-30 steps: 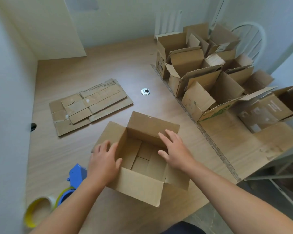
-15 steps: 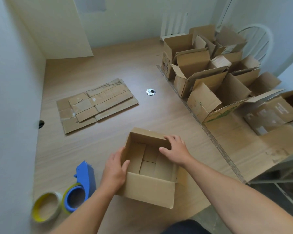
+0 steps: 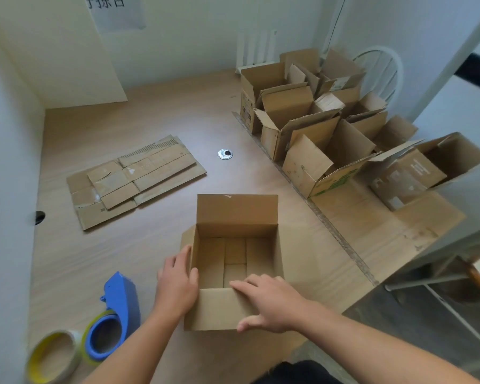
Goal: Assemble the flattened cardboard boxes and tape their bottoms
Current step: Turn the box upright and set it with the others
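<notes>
An assembled cardboard box (image 3: pixel 234 261) stands upright and open-topped on the wooden table (image 3: pixel 155 117) right in front of me. My left hand (image 3: pixel 178 281) lies against its left wall, fingers along the left top flap. My right hand (image 3: pixel 269 303) rests on the near flap, fingers straight, thumb down the front face. The far flap stands up. A stack of flattened boxes (image 3: pixel 133 180) lies further back on the left. A blue tape dispenser (image 3: pixel 112 320) and a yellow-cored tape roll (image 3: pixel 53 356) sit near my left forearm.
Several assembled open boxes (image 3: pixel 316 128) crowd the right side on a flat cardboard sheet (image 3: pixel 385 228). A round metal grommet (image 3: pixel 225 154) is set in the table. White walls close the left and back; a white chair (image 3: pixel 383 70) stands behind the boxes.
The box has been turned square to me and pulled nearer. My right hand moved from the inner wall to the near flap; my left hand stayed on the left side.
</notes>
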Available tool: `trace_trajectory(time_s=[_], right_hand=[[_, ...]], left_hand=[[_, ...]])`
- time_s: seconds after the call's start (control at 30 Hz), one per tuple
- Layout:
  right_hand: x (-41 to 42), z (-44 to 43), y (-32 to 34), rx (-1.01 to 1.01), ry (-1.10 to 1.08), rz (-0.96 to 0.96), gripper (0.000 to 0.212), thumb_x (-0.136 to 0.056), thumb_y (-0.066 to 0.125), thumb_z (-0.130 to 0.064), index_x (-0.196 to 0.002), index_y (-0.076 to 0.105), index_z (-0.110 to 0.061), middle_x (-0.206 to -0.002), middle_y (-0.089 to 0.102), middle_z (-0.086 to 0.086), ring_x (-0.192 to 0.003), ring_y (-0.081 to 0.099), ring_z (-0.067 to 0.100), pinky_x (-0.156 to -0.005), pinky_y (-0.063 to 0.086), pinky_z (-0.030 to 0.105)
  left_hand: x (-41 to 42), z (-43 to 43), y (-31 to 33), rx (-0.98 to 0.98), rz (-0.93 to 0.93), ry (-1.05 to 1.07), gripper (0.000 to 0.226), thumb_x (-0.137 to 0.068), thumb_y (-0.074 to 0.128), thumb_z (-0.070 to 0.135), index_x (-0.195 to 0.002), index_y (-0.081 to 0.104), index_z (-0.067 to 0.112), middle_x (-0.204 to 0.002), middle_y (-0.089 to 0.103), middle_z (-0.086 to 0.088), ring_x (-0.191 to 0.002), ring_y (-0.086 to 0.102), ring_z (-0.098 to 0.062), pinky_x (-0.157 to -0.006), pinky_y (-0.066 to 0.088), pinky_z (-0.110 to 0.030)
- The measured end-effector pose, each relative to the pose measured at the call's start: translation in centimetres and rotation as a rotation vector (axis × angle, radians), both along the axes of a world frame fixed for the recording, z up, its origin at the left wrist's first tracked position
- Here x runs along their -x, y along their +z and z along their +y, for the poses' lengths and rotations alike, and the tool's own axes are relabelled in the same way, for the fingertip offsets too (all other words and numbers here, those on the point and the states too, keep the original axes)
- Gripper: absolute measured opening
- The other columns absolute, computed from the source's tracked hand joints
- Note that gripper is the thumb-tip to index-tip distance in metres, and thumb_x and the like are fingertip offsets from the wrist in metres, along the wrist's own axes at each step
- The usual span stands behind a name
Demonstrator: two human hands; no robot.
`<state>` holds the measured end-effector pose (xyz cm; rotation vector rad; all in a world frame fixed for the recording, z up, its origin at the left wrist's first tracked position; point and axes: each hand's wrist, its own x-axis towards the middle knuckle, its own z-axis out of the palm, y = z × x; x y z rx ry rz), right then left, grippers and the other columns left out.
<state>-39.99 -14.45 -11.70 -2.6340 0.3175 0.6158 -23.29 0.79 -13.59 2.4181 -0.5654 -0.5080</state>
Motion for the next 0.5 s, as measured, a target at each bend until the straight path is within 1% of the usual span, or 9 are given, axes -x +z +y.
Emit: trace_trajectory(time_s=[0.13,0.23,0.33,0.4,0.5], right_hand=[[0.7,0.0,-0.3,0.129,0.051,-0.071,0.077,-0.082,0.061,-0.067,-0.142,0.023,-0.036,-0.132,0.048,0.002,-0.114,0.048,0.026,-0.098,0.039,0.047],[1.4,-0.8,-0.1,0.208,0.072,-0.114,0.071,-0.084,0.062,-0.059,-0.139,0.027,-0.03,-0.128,0.049,0.004,-0.112,0.049,0.028,-0.096,0.041,0.048],[2.6,-2.9,0.3,0.254,0.076,-0.146,0.069,-0.084,0.061,-0.057,-0.138,0.028,-0.029,-0.128,0.05,0.004,-0.113,0.049,0.028,-0.099,0.038,0.048],[3.7,-4.6,0.5,0.255,0.082,-0.134,0.069,-0.084,0.061,-0.056,-0.138,0.027,-0.029,-0.13,0.049,0.004,-0.115,0.048,0.028,-0.103,0.035,0.048],[5.6,-7.2,0.9,0.233,0.105,-0.104,0.071,-0.084,0.06,-0.055,-0.14,0.024,-0.029,-0.133,0.046,0.004,-0.119,0.046,0.028,-0.108,0.032,0.048]], left_hand=[[0.8,-0.8,0.6,-0.028,-0.011,-0.008,0.061,-0.097,0.057,0.025,-0.152,0.03,0.029,-0.144,0.041,-0.004,-0.132,0.041,-0.024,-0.104,0.043,-0.041],[1.2,-1.4,1.0,-0.08,-0.04,-0.03,0.063,-0.095,0.058,0.03,-0.152,0.031,0.028,-0.143,0.041,-0.006,-0.131,0.038,-0.025,-0.105,0.041,-0.042],[1.8,-2.5,1.4,-0.118,-0.125,-0.078,0.063,-0.092,0.058,0.039,-0.149,0.032,0.033,-0.142,0.039,-0.001,-0.13,0.034,-0.022,-0.105,0.041,-0.046],[2.3,-3.6,1.7,-0.154,-0.179,-0.105,0.062,-0.091,0.058,0.044,-0.147,0.034,0.034,-0.144,0.037,0.002,-0.131,0.031,-0.021,-0.106,0.04,-0.048],[3.3,-5.8,2.0,-0.167,-0.158,-0.093,0.066,-0.089,0.06,0.045,-0.147,0.033,0.032,-0.151,0.03,0.0,-0.136,0.025,-0.027,-0.11,0.036,-0.05]])
